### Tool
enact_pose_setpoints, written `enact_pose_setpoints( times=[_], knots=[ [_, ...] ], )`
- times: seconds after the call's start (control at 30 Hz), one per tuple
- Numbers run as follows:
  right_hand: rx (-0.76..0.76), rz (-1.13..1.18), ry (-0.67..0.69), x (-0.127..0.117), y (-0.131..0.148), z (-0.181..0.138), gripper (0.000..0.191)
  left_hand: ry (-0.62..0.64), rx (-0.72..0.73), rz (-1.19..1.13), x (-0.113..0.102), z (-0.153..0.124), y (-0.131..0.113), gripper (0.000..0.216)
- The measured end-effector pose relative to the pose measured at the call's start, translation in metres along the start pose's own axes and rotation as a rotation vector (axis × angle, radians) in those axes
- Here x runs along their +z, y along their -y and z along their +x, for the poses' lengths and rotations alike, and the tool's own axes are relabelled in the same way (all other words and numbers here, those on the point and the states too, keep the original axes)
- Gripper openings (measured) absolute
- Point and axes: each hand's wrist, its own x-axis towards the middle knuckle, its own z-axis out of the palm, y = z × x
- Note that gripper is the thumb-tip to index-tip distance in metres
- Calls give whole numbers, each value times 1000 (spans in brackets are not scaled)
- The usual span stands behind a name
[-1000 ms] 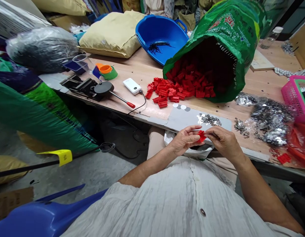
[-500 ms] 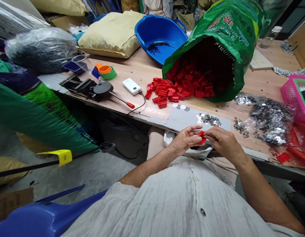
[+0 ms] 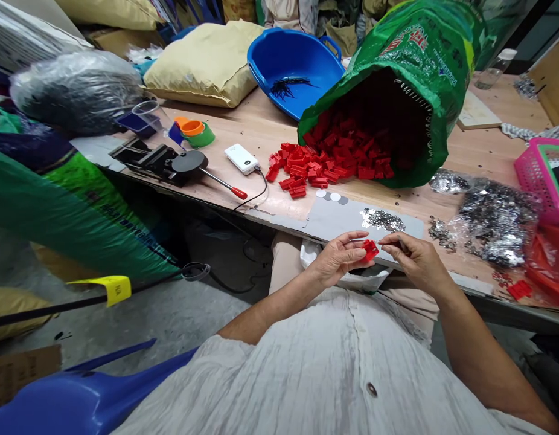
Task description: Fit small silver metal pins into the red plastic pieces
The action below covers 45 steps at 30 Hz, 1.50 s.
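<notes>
Between the thumb and fingers of my left hand [image 3: 340,258] is a small red plastic part [image 3: 370,249], held over my lap at the table's front edge. My right hand [image 3: 410,257] is pinched on something thin and dark, too small to name, its end pointing toward the red part. A narrow gap separates the right fingertips from that part. Just beyond my hands, a pile of small shiny metal pieces [image 3: 383,220] lies on a grey board [image 3: 322,220]. More red plastic parts [image 3: 302,166] spill from the mouth of a green sack [image 3: 424,172].
Left on the table are a black device with a red-tipped lever [image 3: 189,163], a white power bank [image 3: 241,158] with a cable and an orange ring [image 3: 191,127]. Behind stands a blue basin [image 3: 265,78]. Bagged metal pieces [image 3: 497,217] and a pink basket [image 3: 528,169] are at right.
My right hand has drawn slightly away to the right from the red plastic part. The red part now shows more, turned a little in my left hand.
</notes>
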Motion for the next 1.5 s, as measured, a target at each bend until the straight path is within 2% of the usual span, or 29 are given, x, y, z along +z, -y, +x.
enact_pose_setpoints(
  times=[0.17, 0.33, 0.57, 0.7, 0.77, 0.93, 1.0, 1.13, 1.33, 1.4, 1.5],
  knots=[
    [135, 155, 23, 6, 0, 1, 19, 13, 15, 36, 2, -1, 3, 56],
    [192, 392, 82, 9, -4, 4, 25, 34, 26, 94, 2, -3, 4, 47],
    [233, 518, 211, 13, -12, 3, 30, 54, -9, 172, -2, 0, 9, 50],
    [268, 564, 197, 21, -19, 1, 32, 54, 5, 238, -7, 5, 15, 50],
    [313, 591, 147, 26, -20, 0, 35, 27, 69, 314, -9, 7, 17, 48],
    [412, 660, -8, 41, -15, 0, 41, -55, 377, 651, -10, 9, 15, 43],
    [421, 668, -18, 45, -14, 0, 42, -86, 410, 758, -12, 9, 11, 37],
    [409, 625, 1, 39, -22, -3, 37, -109, 390, 812, -18, 10, 0, 32],
    [309, 359, -42, 17, -42, -6, 35, -77, 372, 542, -27, 15, -8, 33],
    [244, 274, -25, 17, -41, -7, 35, -79, 394, 574, -28, 17, -10, 33],
    [143, 125, -13, 25, -33, -6, 35, -86, 427, 745, -31, 19, -15, 33]
  ],
)
